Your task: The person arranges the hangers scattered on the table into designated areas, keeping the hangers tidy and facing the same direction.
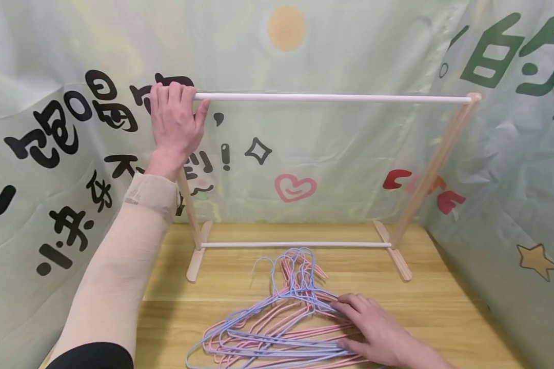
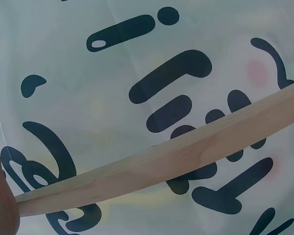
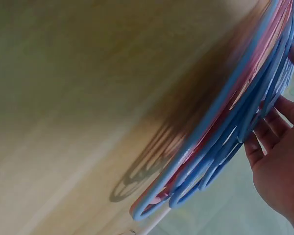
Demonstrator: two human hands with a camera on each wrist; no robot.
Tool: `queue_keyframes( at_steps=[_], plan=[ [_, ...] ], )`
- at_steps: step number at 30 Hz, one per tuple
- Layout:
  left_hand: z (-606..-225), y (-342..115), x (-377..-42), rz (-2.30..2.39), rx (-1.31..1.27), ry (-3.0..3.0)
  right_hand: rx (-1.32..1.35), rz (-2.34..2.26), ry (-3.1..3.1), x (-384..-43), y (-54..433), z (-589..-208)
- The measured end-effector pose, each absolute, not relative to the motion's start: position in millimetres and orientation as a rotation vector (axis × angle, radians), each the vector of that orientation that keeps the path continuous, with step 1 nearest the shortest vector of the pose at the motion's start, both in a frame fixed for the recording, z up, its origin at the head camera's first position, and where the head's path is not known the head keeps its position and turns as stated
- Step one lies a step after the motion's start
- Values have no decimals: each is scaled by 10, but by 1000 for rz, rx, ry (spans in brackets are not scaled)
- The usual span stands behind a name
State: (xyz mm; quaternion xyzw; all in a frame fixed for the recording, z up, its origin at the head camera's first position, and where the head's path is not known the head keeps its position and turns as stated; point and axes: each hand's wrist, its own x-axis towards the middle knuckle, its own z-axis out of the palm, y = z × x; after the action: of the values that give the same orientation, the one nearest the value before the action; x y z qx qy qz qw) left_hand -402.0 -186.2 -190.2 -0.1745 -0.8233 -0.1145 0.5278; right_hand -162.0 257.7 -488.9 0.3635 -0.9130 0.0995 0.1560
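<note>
My left hand [image 1: 175, 120] grips the upper left corner of a small garment rack, with its fingers over the end of the white top bar [image 1: 332, 97]. In the left wrist view the rack's wooden post [image 2: 161, 159] runs slantwise from the edge of that hand. Blue and pink wire hangers [image 1: 277, 328] lie in a pile on the table before the rack, hooks toward it. On the pile's right side rests my right hand [image 1: 374, 328], fingers spread. The right wrist view shows its fingertips [image 3: 257, 152] touching the blue hangers [image 3: 225, 132]; the tips are partly hidden.
The rack's lower white bar [image 1: 295, 245] runs between two wooden feet [image 1: 399, 261] on the wood-grain table [image 1: 443, 307]. Behind and at both sides hangs a pale green printed cloth [image 1: 351, 154] with dark lettering, a heart and a star.
</note>
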Motion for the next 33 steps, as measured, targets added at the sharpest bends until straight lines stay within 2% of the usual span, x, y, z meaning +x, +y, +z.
queue_keyframes(
  at_steps=[33],
  plan=[
    [-1922,-1863,-4032,-296,-388,-1976,1136,480,-2588,-1554,2575,-4904]
  ],
)
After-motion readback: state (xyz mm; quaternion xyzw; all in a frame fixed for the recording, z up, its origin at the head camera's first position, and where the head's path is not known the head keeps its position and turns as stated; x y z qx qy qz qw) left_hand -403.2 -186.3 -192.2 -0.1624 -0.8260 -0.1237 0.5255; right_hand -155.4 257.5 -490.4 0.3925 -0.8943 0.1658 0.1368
